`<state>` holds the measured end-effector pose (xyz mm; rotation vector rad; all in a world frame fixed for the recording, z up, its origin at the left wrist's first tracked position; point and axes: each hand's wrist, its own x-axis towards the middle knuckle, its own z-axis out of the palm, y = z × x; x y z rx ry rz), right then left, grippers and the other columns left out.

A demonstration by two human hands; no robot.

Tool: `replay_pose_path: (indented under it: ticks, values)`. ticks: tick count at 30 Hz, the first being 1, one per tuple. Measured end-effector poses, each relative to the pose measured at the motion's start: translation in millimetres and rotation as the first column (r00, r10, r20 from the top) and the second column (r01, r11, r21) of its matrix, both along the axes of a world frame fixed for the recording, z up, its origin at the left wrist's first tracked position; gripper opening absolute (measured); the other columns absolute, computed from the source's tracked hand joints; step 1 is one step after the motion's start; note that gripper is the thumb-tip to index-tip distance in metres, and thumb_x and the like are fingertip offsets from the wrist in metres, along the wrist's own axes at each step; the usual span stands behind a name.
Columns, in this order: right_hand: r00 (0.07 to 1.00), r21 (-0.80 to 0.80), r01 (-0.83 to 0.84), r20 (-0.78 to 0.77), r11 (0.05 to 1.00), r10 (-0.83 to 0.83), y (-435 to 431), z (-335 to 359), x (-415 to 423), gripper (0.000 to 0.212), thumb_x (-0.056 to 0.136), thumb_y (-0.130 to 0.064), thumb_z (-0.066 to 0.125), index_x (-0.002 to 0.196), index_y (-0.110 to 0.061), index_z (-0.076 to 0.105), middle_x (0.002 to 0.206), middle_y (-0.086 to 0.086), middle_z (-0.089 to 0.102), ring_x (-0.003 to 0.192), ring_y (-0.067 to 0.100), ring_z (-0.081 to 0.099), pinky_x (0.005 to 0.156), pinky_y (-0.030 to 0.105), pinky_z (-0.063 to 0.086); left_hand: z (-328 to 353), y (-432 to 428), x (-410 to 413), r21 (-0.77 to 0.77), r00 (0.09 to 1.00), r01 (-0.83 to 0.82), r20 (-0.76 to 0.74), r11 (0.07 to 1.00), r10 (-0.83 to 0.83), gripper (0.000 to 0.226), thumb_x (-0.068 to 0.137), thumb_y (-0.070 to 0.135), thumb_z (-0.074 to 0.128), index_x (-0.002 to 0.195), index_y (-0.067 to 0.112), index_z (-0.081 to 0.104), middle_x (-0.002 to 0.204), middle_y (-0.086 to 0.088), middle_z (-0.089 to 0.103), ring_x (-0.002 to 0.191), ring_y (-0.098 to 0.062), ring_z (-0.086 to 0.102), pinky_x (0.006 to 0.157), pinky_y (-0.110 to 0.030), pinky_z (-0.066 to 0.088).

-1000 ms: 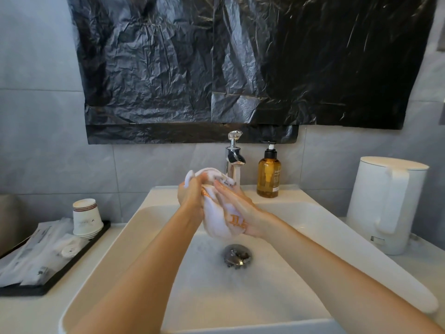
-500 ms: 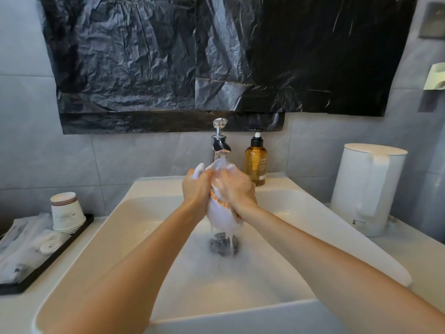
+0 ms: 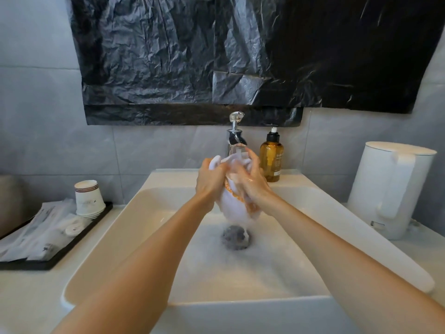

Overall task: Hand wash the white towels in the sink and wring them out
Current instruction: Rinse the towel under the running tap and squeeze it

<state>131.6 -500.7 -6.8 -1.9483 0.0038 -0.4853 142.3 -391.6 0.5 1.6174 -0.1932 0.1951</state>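
A wet white towel point(image 3: 231, 206) with orange stitching hangs bunched between both hands, above the white sink point(image 3: 337, 218) and just under the chrome tap point(image 3: 234, 136). My left hand point(image 3: 209, 182) grips the towel's left side with curled fingers. My right hand point(image 3: 250, 182) lies against its right side, fingers wrapped over the top of the cloth. The towel's lower end hangs over the metal drain point(image 3: 236, 237). Foamy water covers the basin floor.
An amber pump bottle point(image 3: 272, 160) stands right of the tap. A white kettle point(image 3: 390, 189) sits on the counter at right. At left, a black tray point(image 3: 79, 239) holds stacked paper cups point(image 3: 88, 198) and wrapped packets. Black plastic sheeting point(image 3: 216, 56) covers the wall above.
Both hands have kept working the towel together under the tap; my right hand has shifted from the towel's lower side up over its top. The camera view has moved slightly.
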Motion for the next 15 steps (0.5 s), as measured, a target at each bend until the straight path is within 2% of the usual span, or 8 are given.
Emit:
replay_pose_path:
  ticks: [1,2,3,4,6,8,11,15]
  values:
    - [1.000,0.006,-0.013,0.011,1.000,0.013,0,-4,3,0.053,0.094,-0.060,0.041,0.142,-0.041,0.029,0.135,0.003,0.048,0.120,0.023,0.050,0.091,0.035,0.042,0,-1,-1,0.002,0.999,0.027,-0.026,1.000,-0.027,0.041,0.090,0.039,0.058,0.123,0.015,0.056,0.124,0.000,0.056,0.112,-0.021,0.057,0.090,-0.034,0.046]
    - [0.999,0.003,-0.013,0.031,1.000,0.013,0,-7,3,0.042,0.095,-0.058,0.042,0.133,-0.042,0.041,0.126,0.000,0.054,0.117,0.021,0.053,0.090,0.035,0.042,-1,-2,-3,0.003,0.998,0.047,-0.052,0.999,-0.047,0.045,0.090,0.039,0.059,0.126,0.012,0.056,0.126,-0.008,0.057,0.114,-0.024,0.058,0.091,-0.035,0.047]
    - [0.998,0.007,0.007,0.060,1.000,-0.007,0,-12,4,0.028,0.095,-0.057,0.044,0.115,-0.040,0.052,0.110,-0.002,0.061,0.107,0.020,0.057,0.086,0.035,0.045,-3,-3,-3,0.007,0.996,0.060,-0.064,0.998,-0.059,0.042,0.090,0.037,0.060,0.121,0.008,0.059,0.122,-0.016,0.058,0.111,-0.027,0.060,0.091,-0.038,0.047]
    - [0.995,0.013,0.044,0.090,0.999,-0.045,1,-16,3,0.024,0.094,-0.056,0.046,0.095,-0.034,0.056,0.090,-0.004,0.061,0.095,0.020,0.059,0.080,0.035,0.046,-4,-5,-5,0.008,0.995,0.070,-0.067,0.998,-0.069,0.032,0.090,0.035,0.061,0.107,0.008,0.064,0.112,-0.022,0.059,0.104,-0.030,0.062,0.088,-0.040,0.049]
    - [0.986,0.041,0.129,0.098,0.991,-0.132,2,-21,2,0.036,0.094,-0.055,0.047,0.078,-0.023,0.054,0.074,-0.005,0.057,0.083,0.019,0.059,0.076,0.036,0.046,-7,-8,-7,-0.006,0.992,0.061,-0.108,0.998,-0.062,0.020,0.089,0.033,0.062,0.075,0.019,0.064,0.088,-0.014,0.068,0.086,-0.027,0.067,0.079,-0.039,0.052]
    - [0.975,0.045,0.202,0.084,0.978,-0.206,5,-22,2,0.041,0.096,-0.053,0.043,0.076,-0.019,0.053,0.075,-0.003,0.059,0.082,0.019,0.059,0.076,0.035,0.045,-9,-10,-7,-0.049,0.989,0.033,-0.141,0.998,-0.039,0.035,0.089,0.033,0.063,0.055,0.026,0.059,0.066,-0.002,0.066,0.075,-0.024,0.065,0.071,-0.035,0.051]
    - [0.955,0.040,0.284,0.082,0.958,-0.286,9,-17,2,0.037,0.099,-0.045,0.042,0.081,-0.015,0.056,0.084,0.003,0.061,0.085,0.021,0.057,0.077,0.033,0.043,-7,-11,-10,-0.057,0.992,-0.001,-0.128,0.998,-0.006,0.051,0.090,0.026,0.058,0.039,0.027,0.052,0.048,0.009,0.052,0.065,-0.021,0.052,0.063,-0.030,0.041]
    - [0.928,-0.135,0.361,0.149,0.923,-0.341,9,-12,7,0.031,0.099,-0.038,0.047,0.079,-0.016,0.054,0.083,0.003,0.058,0.082,0.022,0.054,0.068,0.029,0.037,-2,-13,-13,-0.069,0.994,-0.049,-0.096,0.996,0.042,0.038,0.080,0.024,0.053,0.042,0.025,0.050,0.048,0.010,0.045,0.062,-0.020,0.042,0.064,-0.030,0.034]
